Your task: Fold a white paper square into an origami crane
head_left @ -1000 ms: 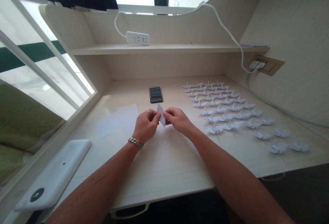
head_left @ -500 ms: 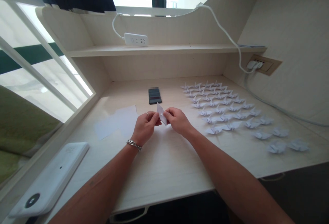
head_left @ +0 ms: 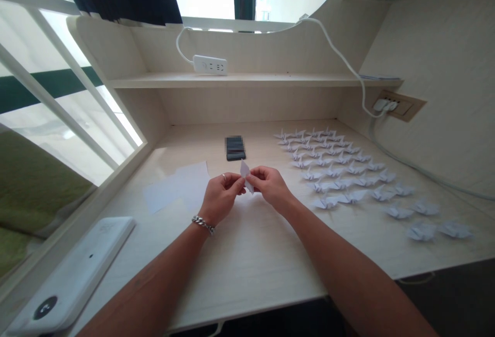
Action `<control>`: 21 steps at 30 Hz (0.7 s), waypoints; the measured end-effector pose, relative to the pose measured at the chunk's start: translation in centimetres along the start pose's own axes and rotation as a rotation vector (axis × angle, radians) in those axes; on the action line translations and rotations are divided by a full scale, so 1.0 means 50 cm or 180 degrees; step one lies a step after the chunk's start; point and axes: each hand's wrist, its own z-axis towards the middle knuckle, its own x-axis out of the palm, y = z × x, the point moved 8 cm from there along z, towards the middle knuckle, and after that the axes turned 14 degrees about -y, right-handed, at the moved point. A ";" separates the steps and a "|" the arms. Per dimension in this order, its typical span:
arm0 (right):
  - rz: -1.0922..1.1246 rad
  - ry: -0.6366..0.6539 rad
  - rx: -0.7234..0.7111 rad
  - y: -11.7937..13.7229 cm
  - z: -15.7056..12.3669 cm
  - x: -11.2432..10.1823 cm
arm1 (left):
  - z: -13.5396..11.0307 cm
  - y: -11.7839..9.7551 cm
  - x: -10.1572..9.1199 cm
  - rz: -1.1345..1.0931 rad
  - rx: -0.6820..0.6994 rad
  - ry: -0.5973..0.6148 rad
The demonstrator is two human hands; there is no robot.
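Note:
A small folded piece of white paper (head_left: 245, 173) is pinched between both my hands above the middle of the pale wooden desk (head_left: 247, 254). My left hand (head_left: 221, 197), with a ring and a chain bracelet, grips its left side with closed fingers. My right hand (head_left: 270, 186) holds its right side, fingers also closed. Flat white paper sheets (head_left: 177, 186) lie just left of my left hand. Rows of several folded paper cranes (head_left: 340, 172) cover the desk to the right of my right hand.
A dark phone (head_left: 235, 148) lies flat behind my hands. A white device (head_left: 73, 270) rests on the desk's left front edge. A power strip (head_left: 210, 64) sits on the shelf, with a white cable (head_left: 348, 69) running to the wall socket (head_left: 398, 105) at right.
Both hands keep pinching the folded paper and shift their fingers on it slightly. The camera view has tilted a little.

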 end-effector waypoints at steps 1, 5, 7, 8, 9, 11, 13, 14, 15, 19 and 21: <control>0.0058 0.0015 0.0039 0.000 0.000 0.000 | 0.000 0.001 0.002 -0.0072 -0.0009 0.0037; 0.0273 0.0131 0.0201 0.002 -0.004 0.003 | 0.000 -0.005 0.005 -0.0213 0.0008 0.0133; 0.0338 0.0193 0.0256 0.006 -0.009 0.006 | 0.001 -0.010 0.004 -0.0188 0.0044 0.0124; 0.0354 0.0227 0.0284 0.009 -0.011 0.007 | 0.001 -0.012 0.002 -0.0169 0.0064 0.0104; 0.0362 0.0259 0.0325 0.010 -0.014 0.008 | 0.001 -0.013 0.000 -0.0159 0.0072 0.0081; 0.0380 0.0328 0.0451 0.009 -0.019 0.010 | 0.003 -0.010 -0.003 -0.0211 0.0045 0.0049; 0.0392 0.0375 0.0576 0.005 -0.022 0.012 | 0.005 -0.004 -0.006 -0.0311 -0.0002 0.0051; 0.0378 0.0372 0.0610 0.003 -0.023 0.012 | 0.006 -0.002 -0.006 -0.0347 -0.0017 0.0066; 0.0342 0.0352 0.0618 0.001 -0.022 0.011 | 0.006 0.000 -0.005 -0.0364 -0.0024 0.0084; 0.0125 0.0200 0.0483 -0.003 -0.015 0.006 | 0.007 0.000 -0.010 -0.0359 -0.0059 -0.0048; 0.0127 0.0189 0.0393 -0.002 -0.013 0.007 | 0.006 0.000 -0.014 -0.0385 -0.0135 -0.0167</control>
